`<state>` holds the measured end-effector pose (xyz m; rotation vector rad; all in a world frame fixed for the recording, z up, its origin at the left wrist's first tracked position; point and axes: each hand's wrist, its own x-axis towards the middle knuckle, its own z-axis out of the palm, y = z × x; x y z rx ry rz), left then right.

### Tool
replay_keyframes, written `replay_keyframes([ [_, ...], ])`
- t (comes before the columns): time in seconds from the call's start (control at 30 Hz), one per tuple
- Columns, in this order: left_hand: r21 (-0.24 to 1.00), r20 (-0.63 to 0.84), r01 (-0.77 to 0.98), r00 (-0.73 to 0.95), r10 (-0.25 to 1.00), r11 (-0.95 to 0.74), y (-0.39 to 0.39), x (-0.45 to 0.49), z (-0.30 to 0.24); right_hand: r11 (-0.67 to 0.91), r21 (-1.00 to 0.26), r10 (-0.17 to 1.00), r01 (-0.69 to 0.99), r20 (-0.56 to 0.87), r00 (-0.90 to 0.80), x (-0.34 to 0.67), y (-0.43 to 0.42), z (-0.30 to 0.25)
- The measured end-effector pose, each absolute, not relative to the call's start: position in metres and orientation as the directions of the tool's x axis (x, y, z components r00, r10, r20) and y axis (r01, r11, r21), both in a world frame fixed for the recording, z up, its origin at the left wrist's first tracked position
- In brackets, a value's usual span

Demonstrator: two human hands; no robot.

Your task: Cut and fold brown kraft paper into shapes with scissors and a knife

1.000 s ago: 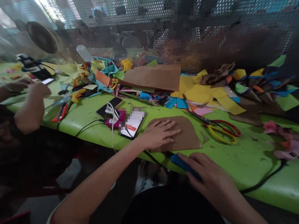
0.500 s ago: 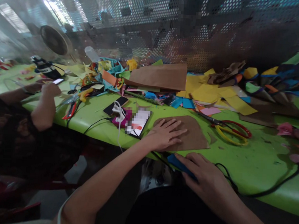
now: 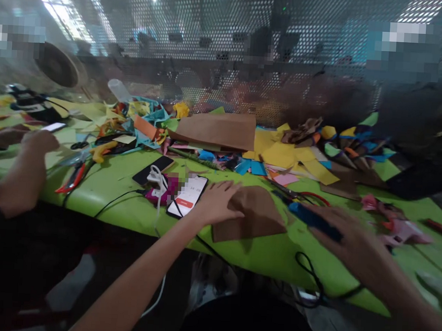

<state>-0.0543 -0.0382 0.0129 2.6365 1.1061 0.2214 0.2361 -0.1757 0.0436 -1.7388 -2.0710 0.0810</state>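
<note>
My left hand (image 3: 217,202) rests on the left edge of a brown paper piece (image 3: 257,214) lying on the green table (image 3: 124,180), its fingers lifting or folding that edge. My right hand (image 3: 350,239) is raised over the table to the right of the paper, blurred by motion, and grips a blue corded tool (image 3: 312,218). Its black cord (image 3: 311,276) loops down over the table's front edge. Red and yellow scissors (image 3: 308,196) lie just behind the tool.
A phone (image 3: 188,196), a second dark phone (image 3: 153,163) and a white cable (image 3: 157,177) lie left of the paper. Coloured paper scraps (image 3: 291,157) and a brown sheet (image 3: 217,130) pile up behind. Another person's arm (image 3: 20,175) rests at far left near red pliers (image 3: 72,180). Pink paper flowers (image 3: 399,222) sit right.
My right hand has lifted the blue tool from the table's front edge and swung it up and right. My left hand has slid to the paper's left edge; the paper now looks partly folded.
</note>
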Motion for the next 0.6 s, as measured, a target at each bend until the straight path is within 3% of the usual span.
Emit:
replay_keyframes([
  [0.13,0.257,-0.001,0.745,0.637,0.771,-0.616,-0.03,-0.052,0.018,0.081,-0.171,0.948,0.982,0.317,-0.023,0.292,-0.138,0.041],
  [0.3,0.263,-0.006,0.792,0.572,0.82,-0.55,-0.024,-0.046,0.023,-0.078,-0.076,0.966,0.994,0.239,0.094,0.328,-0.101,0.017],
  [0.47,0.506,0.003,0.754,0.484,0.875,-0.419,-0.012,-0.048,0.025,-0.1,-0.059,0.964,0.993,0.242,0.111,0.327,-0.093,0.009],
  [0.6,0.768,0.106,0.545,0.41,0.906,-0.336,-0.001,-0.054,0.031,-0.044,-0.078,0.934,0.996,0.349,0.068,0.312,-0.1,0.018],
])
